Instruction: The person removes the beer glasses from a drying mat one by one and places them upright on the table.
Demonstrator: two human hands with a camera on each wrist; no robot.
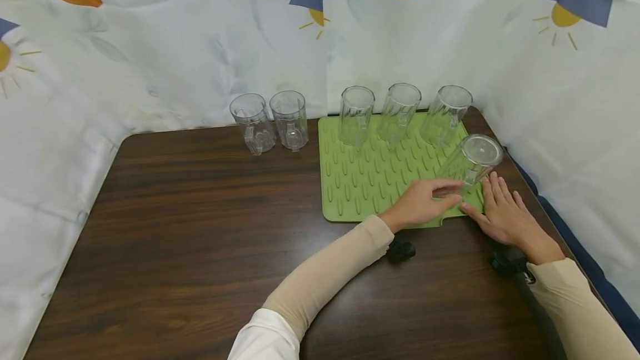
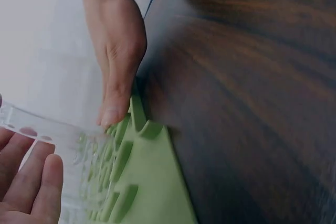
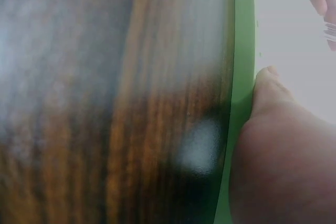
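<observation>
A clear glass mug stands at the right front of the green ridged mat, its thick base facing up. My left hand is beside this mug with thumb and fingers apart. In the left wrist view, its relaxed fingers overlap the mug near the base. My right hand lies at the mat's front right corner, fingers extended and thumb spread. In the right wrist view, the right thumb rests along the mat's edge.
Three glass mugs, left, middle and right, stand along the mat's back. Two more, one beside the other, stand on the dark wooden table. A patterned white curtain hangs behind.
</observation>
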